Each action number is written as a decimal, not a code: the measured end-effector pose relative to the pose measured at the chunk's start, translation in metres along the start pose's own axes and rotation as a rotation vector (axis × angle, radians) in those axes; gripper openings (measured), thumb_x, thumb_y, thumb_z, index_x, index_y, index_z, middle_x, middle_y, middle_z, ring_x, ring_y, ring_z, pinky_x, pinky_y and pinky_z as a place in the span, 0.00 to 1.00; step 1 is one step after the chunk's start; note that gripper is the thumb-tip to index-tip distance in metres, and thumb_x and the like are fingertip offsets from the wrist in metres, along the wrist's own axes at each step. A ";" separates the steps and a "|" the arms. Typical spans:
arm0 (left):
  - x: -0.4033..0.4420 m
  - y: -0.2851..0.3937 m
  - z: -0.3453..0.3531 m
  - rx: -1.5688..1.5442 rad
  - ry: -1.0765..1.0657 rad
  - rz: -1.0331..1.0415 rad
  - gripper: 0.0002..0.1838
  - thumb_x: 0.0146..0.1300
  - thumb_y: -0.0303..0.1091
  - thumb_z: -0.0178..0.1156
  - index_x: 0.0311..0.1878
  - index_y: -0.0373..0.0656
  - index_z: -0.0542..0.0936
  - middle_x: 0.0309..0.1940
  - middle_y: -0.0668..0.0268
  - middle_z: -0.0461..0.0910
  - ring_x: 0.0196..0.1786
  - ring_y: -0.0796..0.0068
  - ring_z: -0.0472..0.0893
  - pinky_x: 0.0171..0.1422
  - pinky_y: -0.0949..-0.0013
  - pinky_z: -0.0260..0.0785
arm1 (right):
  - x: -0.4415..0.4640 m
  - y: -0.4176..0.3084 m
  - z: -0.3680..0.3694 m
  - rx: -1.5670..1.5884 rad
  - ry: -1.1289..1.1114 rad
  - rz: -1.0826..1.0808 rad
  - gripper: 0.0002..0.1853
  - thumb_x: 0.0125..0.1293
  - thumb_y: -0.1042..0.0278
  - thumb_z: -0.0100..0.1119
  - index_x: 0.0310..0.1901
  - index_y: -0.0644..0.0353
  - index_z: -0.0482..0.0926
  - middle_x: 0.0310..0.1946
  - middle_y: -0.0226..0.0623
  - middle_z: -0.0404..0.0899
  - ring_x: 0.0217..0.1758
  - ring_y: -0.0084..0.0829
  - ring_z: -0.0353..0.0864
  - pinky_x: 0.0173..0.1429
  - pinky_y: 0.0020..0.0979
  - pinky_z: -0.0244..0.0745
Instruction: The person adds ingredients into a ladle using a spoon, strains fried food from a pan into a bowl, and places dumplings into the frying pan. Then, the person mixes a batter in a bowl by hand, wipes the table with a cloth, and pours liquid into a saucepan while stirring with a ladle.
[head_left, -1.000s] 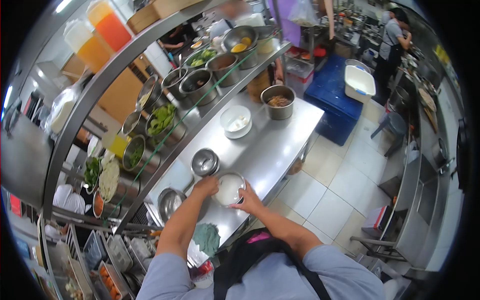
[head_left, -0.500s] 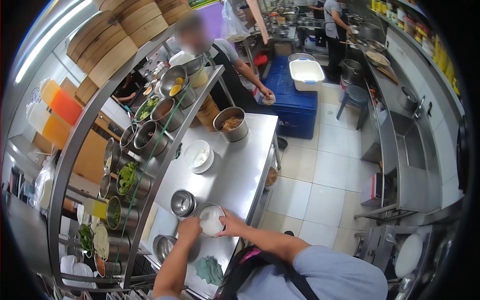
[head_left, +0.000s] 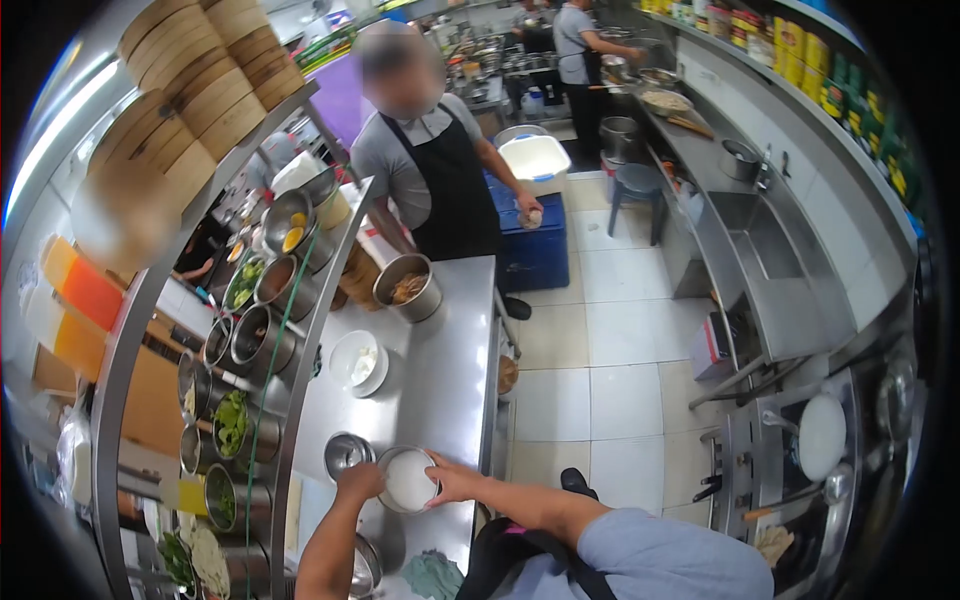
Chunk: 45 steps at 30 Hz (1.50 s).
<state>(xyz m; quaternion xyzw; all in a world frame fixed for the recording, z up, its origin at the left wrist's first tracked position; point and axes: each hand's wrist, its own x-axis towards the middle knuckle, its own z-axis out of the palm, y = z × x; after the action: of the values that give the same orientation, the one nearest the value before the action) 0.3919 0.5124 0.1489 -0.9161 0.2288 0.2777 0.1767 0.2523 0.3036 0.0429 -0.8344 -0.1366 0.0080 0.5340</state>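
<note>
A round steel bowl (head_left: 388, 504) with white contents, possibly a powder or grains, stands on the steel counter (head_left: 440, 350) in front of me. My right hand (head_left: 455, 480) grips its right rim, thumb over the edge. My left hand (head_left: 360, 483) is closed at the bowl's left edge; whatever its fingers hold, if anything, is hidden. Just beyond it sits a small stack of steel bowls (head_left: 347, 453). Another steel bowl (head_left: 367, 568) is partly covered by my left forearm. A green cloth (head_left: 432, 575) lies crumpled at the near edge.
White bowls (head_left: 358, 364) and a steel pot (head_left: 408, 288) of brown food stand farther along the counter. A shelf (head_left: 300, 385) of filled steel containers runs along the left. A co-worker (head_left: 440, 180) stands at the far end, holding a pale lump. A sink (head_left: 760, 240) is on the right.
My view has tilted and shifted. My left hand has drawn back from over the bowl to its left edge. The co-worker has come more upright beside the counter; my right hand keeps its grip.
</note>
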 end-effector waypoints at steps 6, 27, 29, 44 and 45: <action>0.015 -0.014 0.028 -0.057 0.152 0.249 0.17 0.62 0.44 0.53 0.45 0.47 0.87 0.46 0.52 0.84 0.50 0.45 0.83 0.59 0.47 0.74 | 0.004 0.020 0.034 -0.033 0.117 -0.056 0.32 0.44 0.44 0.79 0.37 0.58 0.72 0.77 0.63 0.45 0.65 0.60 0.71 0.63 0.45 0.71; -0.031 0.027 -0.013 0.196 0.189 0.074 0.14 0.54 0.39 0.61 0.40 0.44 0.88 0.42 0.55 0.87 0.46 0.54 0.87 0.52 0.54 0.79 | -0.014 -0.041 -0.001 -0.140 -0.015 0.260 0.34 0.46 0.38 0.76 0.43 0.58 0.73 0.78 0.54 0.44 0.64 0.58 0.74 0.63 0.48 0.72; -0.031 0.038 -0.017 0.161 0.066 0.061 0.17 0.55 0.42 0.62 0.42 0.42 0.88 0.44 0.52 0.86 0.49 0.54 0.86 0.55 0.55 0.78 | -0.014 -0.037 0.006 -0.144 0.003 0.252 0.34 0.47 0.37 0.76 0.42 0.57 0.73 0.78 0.53 0.45 0.63 0.58 0.74 0.62 0.49 0.73; 0.048 -0.056 0.110 -0.446 0.126 0.262 0.12 0.54 0.34 0.61 0.37 0.40 0.89 0.17 0.59 0.80 0.16 0.69 0.77 0.23 0.66 0.68 | -0.016 -0.030 0.010 -0.067 0.135 0.207 0.34 0.47 0.41 0.77 0.43 0.60 0.73 0.77 0.58 0.47 0.64 0.60 0.72 0.65 0.46 0.70; 0.053 -0.053 0.119 -0.630 0.192 0.156 0.12 0.53 0.31 0.61 0.38 0.41 0.89 0.17 0.61 0.81 0.16 0.72 0.76 0.22 0.67 0.67 | -0.013 -0.027 0.012 -0.072 0.144 0.187 0.34 0.47 0.42 0.77 0.44 0.61 0.73 0.77 0.58 0.46 0.64 0.60 0.72 0.65 0.46 0.70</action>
<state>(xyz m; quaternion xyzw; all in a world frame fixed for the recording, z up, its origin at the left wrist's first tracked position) 0.4074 0.5934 0.0351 -0.9274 0.2166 0.2600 -0.1592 0.2325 0.3217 0.0603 -0.8605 -0.0198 -0.0073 0.5091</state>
